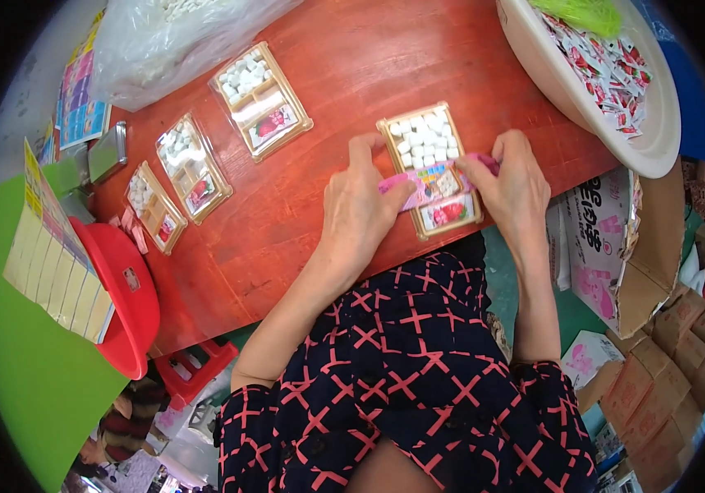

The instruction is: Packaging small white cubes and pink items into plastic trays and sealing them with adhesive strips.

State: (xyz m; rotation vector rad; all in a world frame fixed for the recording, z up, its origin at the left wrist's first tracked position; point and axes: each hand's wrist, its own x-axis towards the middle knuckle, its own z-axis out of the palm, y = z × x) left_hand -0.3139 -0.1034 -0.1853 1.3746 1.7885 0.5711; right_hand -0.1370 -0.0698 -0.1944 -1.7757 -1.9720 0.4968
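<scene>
A clear-lidded tray [426, 140] of small white marshmallow-like pieces, with a strawberry-printed packet [448, 212] in its lower compartment, lies near the table's front edge. Across its middle runs a pink printed paper strip [422, 186]. My left hand [359, 201] pinches the strip's left end, its index finger reaching to the tray's left side. At the other end, my right hand [512, 182] grips the strip between thumb and fingers beside the tray's right edge. Three similar filled trays, one [259, 100] the farthest back, stand in a slanting row to the left.
A clear plastic bag [151, 62] of white pieces sits at the back left. On the right is a cream basin [656, 123] full of small packets. A red basin [135, 300] holding printed card sheets [57, 255] hangs by the left edge. Cardboard boxes [656, 378] fill the lower right.
</scene>
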